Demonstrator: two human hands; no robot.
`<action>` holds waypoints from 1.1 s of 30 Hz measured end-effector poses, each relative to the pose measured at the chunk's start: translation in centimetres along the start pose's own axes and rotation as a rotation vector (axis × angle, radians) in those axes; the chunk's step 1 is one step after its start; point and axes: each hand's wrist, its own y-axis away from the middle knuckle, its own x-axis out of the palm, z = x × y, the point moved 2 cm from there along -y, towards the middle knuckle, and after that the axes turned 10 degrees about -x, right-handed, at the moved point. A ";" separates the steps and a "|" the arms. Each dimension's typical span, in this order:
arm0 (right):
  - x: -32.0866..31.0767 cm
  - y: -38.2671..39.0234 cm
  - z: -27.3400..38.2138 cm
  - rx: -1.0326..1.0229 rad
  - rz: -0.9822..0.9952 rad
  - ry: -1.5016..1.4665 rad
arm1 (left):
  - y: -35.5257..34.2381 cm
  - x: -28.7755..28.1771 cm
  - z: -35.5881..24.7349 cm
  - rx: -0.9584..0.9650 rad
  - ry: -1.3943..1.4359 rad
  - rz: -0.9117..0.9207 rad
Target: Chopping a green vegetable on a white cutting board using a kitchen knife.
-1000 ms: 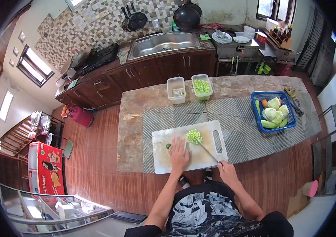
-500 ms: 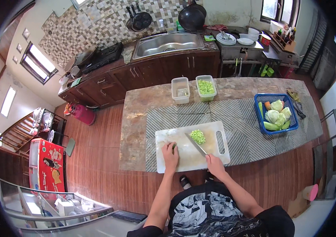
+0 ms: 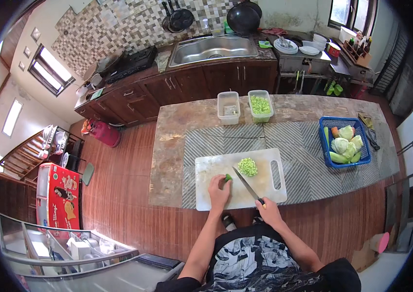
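Observation:
A white cutting board (image 3: 206, 168) lies at the near edge of the table. My left hand (image 3: 220, 191) rests on its left half, fingers closed round a small green vegetable piece (image 3: 228, 178); most of the piece is hidden by the fingers. My right hand (image 3: 269, 212) grips the handle of a kitchen knife (image 3: 249, 185) at the board's near edge. The blade slants up and left over the board, its tip near a pile of diced light-green vegetable (image 3: 248, 167). Between the blade and the left hand there is a small gap.
Beyond the board stand a clear plastic container (image 3: 228, 104) with little in it and another container (image 3: 261, 118) of diced green vegetable. A blue basket (image 3: 347, 164) of vegetables sits at the right, beside a dark-handled tool (image 3: 372, 140). A patterned mat (image 3: 303, 151) covers part of the table.
My left hand has moved right toward the knife, and the green piece in its fingers now shows. The knife has shifted slightly relative to the pile. The whole view has moved a little.

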 end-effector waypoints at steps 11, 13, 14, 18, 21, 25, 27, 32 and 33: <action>0.9 0.7 0.9 -0.013 0.125 0.177 | 0.5 -0.3 0.3 0.167 -0.048 -0.045; 1.4 0.7 1.3 0.003 0.151 0.233 | 0.5 -0.4 0.6 0.174 -0.061 -0.059; 1.5 0.8 1.5 -0.012 0.148 0.290 | 0.5 -0.5 0.8 0.184 -0.074 -0.068; 2.2 0.8 1.7 -0.117 0.128 0.425 | 0.6 -0.7 1.2 0.175 -0.131 -0.102; 2.5 0.7 2.0 -0.135 0.126 0.506 | 0.2 -0.7 0.8 0.153 -0.060 -0.100; 2.7 0.8 2.1 -0.154 0.138 0.568 | 0.4 -0.8 1.3 0.109 -0.062 -0.080; 2.8 0.9 2.3 -0.231 0.139 0.714 | 0.4 -0.9 1.3 0.111 -0.062 -0.083; 3.1 1.2 2.1 -0.221 0.149 0.741 | 0.3 -0.9 0.8 0.101 -0.056 -0.066; 3.1 1.1 2.1 -0.217 0.140 0.724 | 0.3 -0.9 0.9 0.096 -0.053 -0.064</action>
